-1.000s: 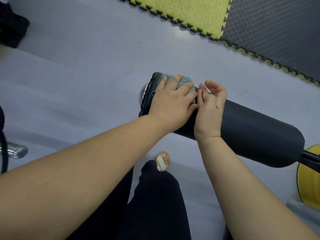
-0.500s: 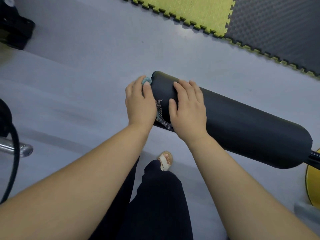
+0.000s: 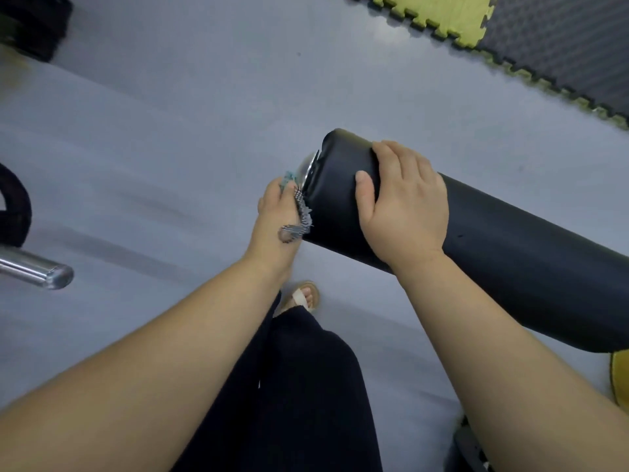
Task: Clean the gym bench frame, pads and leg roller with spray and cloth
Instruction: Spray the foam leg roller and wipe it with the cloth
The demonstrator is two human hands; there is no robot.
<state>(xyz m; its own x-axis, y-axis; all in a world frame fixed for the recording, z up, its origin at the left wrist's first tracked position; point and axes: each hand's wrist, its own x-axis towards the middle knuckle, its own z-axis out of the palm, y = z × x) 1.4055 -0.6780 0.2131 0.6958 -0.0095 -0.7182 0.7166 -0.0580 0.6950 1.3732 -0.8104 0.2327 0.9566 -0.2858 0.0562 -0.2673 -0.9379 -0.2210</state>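
Gripped near its free end, the black leg roller (image 3: 510, 253) is held by the right hand (image 3: 405, 212), whose fingers are laid over the top and whose thumb is wrapped round the near side. A teal and checked cloth (image 3: 299, 212) is pinched in the curled fingers of the left hand (image 3: 277, 216) and held against the lower rim of that free end, just below the shiny metal end cap (image 3: 304, 165). Beyond the free end only bare grey floor (image 3: 204, 114) is seen, so open room is left there. Interlocking yellow and dark foam mats (image 3: 442, 15) are laid well behind the roller, and a chrome bar end (image 3: 37, 270) is seen far off past the free end. A sandalled foot (image 3: 303, 296) is planted on the floor below that end, and a yellow disc edge (image 3: 619, 376) is seen below the roller's far end. Compared with half a second earlier, the left hand has been lowered from the end face, the cap has been uncovered, and the right hand's grip has been kept.
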